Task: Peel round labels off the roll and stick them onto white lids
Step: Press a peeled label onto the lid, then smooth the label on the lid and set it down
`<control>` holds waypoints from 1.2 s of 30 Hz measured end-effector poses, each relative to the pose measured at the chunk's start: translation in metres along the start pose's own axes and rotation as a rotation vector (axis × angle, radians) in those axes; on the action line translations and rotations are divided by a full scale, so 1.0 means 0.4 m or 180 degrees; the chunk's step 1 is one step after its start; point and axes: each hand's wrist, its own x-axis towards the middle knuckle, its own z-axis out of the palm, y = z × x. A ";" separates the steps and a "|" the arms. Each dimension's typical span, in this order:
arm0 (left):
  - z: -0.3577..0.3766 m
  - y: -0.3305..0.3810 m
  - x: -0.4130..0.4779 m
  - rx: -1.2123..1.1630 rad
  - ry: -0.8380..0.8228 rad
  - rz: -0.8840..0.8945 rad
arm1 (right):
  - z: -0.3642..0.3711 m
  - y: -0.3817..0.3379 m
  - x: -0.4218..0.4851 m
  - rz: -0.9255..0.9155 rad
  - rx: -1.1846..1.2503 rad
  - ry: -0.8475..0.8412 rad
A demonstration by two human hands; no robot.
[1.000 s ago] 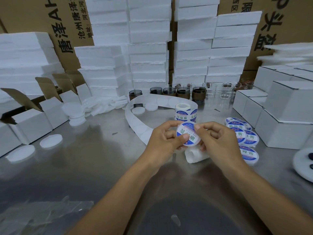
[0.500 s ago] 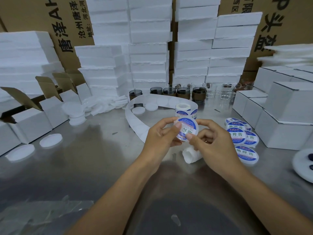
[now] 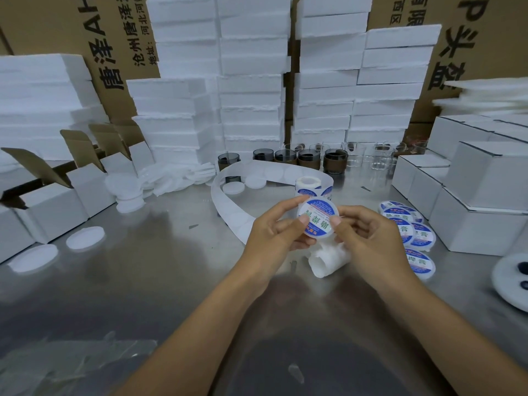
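Note:
Above the steel table (image 3: 148, 281), both hands hold one white lid (image 3: 317, 217) with a round blue-and-white label on its face. My left hand (image 3: 271, 232) grips its left edge, thumb on the label. My right hand (image 3: 368, 235) pinches its right edge, thumb on the label. The label roll (image 3: 311, 186) stands just behind the lid, and its empty backing strip (image 3: 228, 207) loops off to the left. Several labelled lids (image 3: 411, 232) lie in a row at the right. Plain white lids (image 3: 125, 190) are piled at the left.
A crumpled white paper piece (image 3: 328, 258) lies under my hands. White cartons (image 3: 480, 207) stand at the right, open cartons (image 3: 54, 204) at the left. Dark and clear glass jars (image 3: 308, 158) line the back before foam stacks (image 3: 251, 90). Two loose lids (image 3: 85, 238) lie left.
The lid has risen a little and turned to face the camera more squarely. Both thumbs have shifted across the label.

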 end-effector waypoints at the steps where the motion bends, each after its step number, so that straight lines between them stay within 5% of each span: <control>1: -0.001 -0.001 0.001 -0.0018 -0.0013 -0.0016 | -0.004 0.002 0.002 0.0011 0.0027 -0.0030; 4: -0.002 -0.002 -0.002 -0.0032 -0.0095 -0.0025 | -0.019 0.005 0.009 0.0067 0.0051 -0.0020; 8: -0.011 -0.001 -0.004 -0.0107 -0.0012 -0.0136 | -0.076 0.002 0.033 0.0170 -0.0124 0.0719; 14: -0.022 -0.004 -0.001 -0.0204 0.0299 -0.0253 | -0.169 0.027 0.050 0.0224 -0.1320 0.1596; 28: -0.023 -0.002 0.007 -0.0091 0.0479 -0.0270 | -0.170 0.059 0.049 0.0785 -0.2597 0.1368; 30: -0.024 -0.001 0.008 -0.0093 0.0498 -0.0275 | -0.159 0.044 0.046 0.0225 -0.2467 0.1116; 36: -0.028 0.001 0.007 -0.0154 0.0593 -0.0242 | -0.063 -0.010 -0.012 -0.1186 -0.2715 -0.1015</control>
